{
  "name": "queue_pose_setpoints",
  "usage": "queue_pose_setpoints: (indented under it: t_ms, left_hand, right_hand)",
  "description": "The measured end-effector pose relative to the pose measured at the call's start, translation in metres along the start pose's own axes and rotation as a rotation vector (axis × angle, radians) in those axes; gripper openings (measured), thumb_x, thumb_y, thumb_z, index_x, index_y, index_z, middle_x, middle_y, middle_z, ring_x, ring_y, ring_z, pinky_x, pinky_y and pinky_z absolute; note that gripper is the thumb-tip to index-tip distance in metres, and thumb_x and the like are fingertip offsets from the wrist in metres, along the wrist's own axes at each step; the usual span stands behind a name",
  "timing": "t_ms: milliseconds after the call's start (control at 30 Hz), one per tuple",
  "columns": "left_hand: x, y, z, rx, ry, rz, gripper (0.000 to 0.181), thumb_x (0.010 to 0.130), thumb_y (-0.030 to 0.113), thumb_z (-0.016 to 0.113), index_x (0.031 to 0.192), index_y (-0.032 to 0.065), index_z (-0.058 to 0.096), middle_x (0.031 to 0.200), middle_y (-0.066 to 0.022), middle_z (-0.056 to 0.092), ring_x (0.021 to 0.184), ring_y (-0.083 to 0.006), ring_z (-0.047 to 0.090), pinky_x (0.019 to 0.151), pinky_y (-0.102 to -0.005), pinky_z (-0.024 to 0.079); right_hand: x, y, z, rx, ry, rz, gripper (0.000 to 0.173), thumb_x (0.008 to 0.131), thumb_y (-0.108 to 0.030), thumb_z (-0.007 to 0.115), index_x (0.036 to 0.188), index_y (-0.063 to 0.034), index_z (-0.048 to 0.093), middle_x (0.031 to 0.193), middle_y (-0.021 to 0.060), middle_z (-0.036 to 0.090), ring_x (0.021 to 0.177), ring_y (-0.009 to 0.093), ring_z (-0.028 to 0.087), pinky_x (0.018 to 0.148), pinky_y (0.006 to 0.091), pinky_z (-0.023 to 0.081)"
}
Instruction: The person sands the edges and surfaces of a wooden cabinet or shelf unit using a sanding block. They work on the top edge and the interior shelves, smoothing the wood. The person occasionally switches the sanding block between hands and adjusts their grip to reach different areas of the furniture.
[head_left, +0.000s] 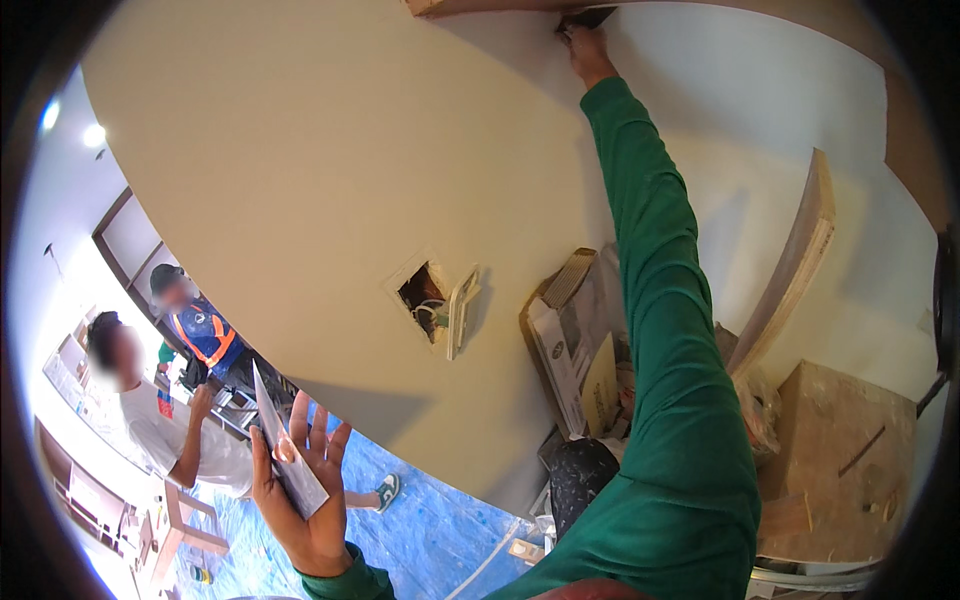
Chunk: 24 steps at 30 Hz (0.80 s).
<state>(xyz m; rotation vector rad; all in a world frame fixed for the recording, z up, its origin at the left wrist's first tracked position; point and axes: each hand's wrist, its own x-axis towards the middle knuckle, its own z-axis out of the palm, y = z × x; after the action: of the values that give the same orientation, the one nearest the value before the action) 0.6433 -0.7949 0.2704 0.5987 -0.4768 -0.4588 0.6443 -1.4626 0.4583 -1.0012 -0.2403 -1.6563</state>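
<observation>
My right hand (590, 51) is stretched far up in a green sleeve. It grips a dark flat trowel (596, 16) held close to the pale wall (300, 150), just under a wooden beam (480, 6). Whether the blade touches the wall I cannot tell. Low on the left, my left hand (319, 487) is palm up with its fingers spread. A thin metal plate (289, 457), perhaps a plasterer's blade, stands tilted between its thumb and palm. A brownish patch marks the plate's face.
A cut-out in the wall (421, 300) shows wires, with a switch frame (463, 311) hanging beside it. Cardboard boxes (555, 360), a leaning plank (787, 255) and a plywood box (847, 450) stand below. Two people (202, 330) are left, above blue floor sheeting (420, 532).
</observation>
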Motion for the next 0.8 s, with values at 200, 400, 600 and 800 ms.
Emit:
queue_pose_setpoints:
  t_ms: [200, 400, 600, 800]
  left_hand:
    - [0.002, 0.000, -0.003, -0.025, -0.009, -0.015, 0.038, 0.106, 0.035, 0.036, 0.130, 0.0069, 0.046, 0.146, -0.0273, 0.038, 0.135, -0.0373, 0.040, 0.110, -0.0564, 0.032]
    - [0.006, -0.002, -0.008, -0.009, -0.069, -0.023, 0.058, 0.104, 0.040, 0.039, 0.142, -0.0042, 0.032, 0.151, -0.0266, 0.032, 0.141, -0.0349, 0.033, 0.113, -0.0545, 0.029]
    - [0.001, 0.002, -0.009, -0.055, -0.032, -0.031, 0.050, 0.105, 0.037, 0.038, 0.139, 0.0011, 0.038, 0.147, -0.0261, 0.039, 0.137, -0.0353, 0.038, 0.110, -0.0550, 0.032]
    - [0.003, 0.004, -0.001, -0.107, 0.042, -0.032, 0.037, 0.106, 0.033, 0.038, 0.134, 0.0110, 0.047, 0.143, -0.0279, 0.042, 0.131, -0.0381, 0.046, 0.105, -0.0558, 0.040]
  right_hand:
    - [0.036, 0.019, -0.019, 0.053, -0.067, -0.024, 0.030, 0.089, 0.007, 0.049, 0.117, -0.0029, 0.054, 0.108, 0.0072, 0.057, 0.097, 0.024, 0.057, 0.087, 0.0430, 0.054]
    - [0.048, 0.009, -0.022, 0.091, -0.053, -0.009, 0.029, 0.091, 0.004, 0.051, 0.119, -0.0033, 0.053, 0.107, 0.0078, 0.058, 0.097, 0.023, 0.057, 0.089, 0.0428, 0.054]
    - [-0.019, -0.013, 0.025, 0.154, 0.027, 0.068, 0.033, 0.092, 0.001, 0.053, 0.124, -0.0045, 0.048, 0.109, 0.0072, 0.059, 0.103, 0.024, 0.058, 0.095, 0.0427, 0.050]
    - [-0.020, -0.013, 0.027, 0.146, 0.028, 0.031, 0.036, 0.091, 0.000, 0.055, 0.126, -0.0044, 0.048, 0.113, 0.0079, 0.061, 0.107, 0.025, 0.058, 0.095, 0.0414, 0.048]
